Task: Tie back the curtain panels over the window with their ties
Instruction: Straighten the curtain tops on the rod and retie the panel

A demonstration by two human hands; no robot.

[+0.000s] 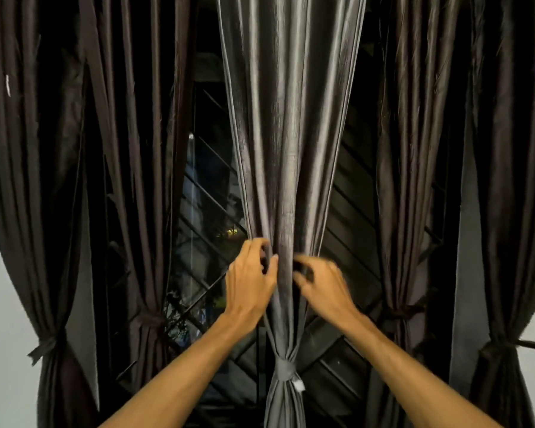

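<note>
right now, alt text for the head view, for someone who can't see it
A person's left hand grips the folds of a grey curtain panel, the blurred right hand beside it, above a grey tie already knotted round it. On both sides dark panels are tied back too, over a window grille.

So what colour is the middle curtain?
The middle curtain is shiny silver-grey, seen in the head view.

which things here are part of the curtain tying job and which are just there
Part of the job: grey centre panel; grey tie; dark side panels; dark ties; left hand, pinching the grey panel's folds; right hand, at the same folds, blurred.
Just there: window grille; pale wall.
</note>
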